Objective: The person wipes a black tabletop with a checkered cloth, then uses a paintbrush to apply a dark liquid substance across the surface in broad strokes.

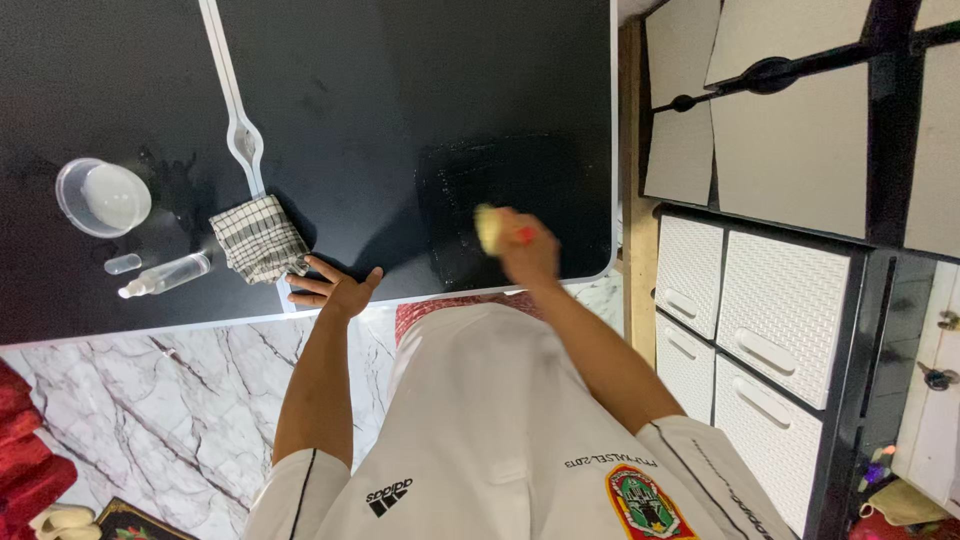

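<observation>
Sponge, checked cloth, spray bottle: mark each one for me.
sponge (489, 228), head view, on its yellow end showing past the right hand's fingers.
checked cloth (259, 238), head view, middle of the folded fabric.
spray bottle (172, 274), head view, on its clear body, lying on the table.

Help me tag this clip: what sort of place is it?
Probably a room at home: a black table on a marble-patterned floor, white plastic drawer units beside it, and a checked cloth lying near the left hand.

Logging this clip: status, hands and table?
Right hand gripping yellow sponge on black table. Left hand flat at table edge, beside checked cloth. Nothing blocking.
</observation>
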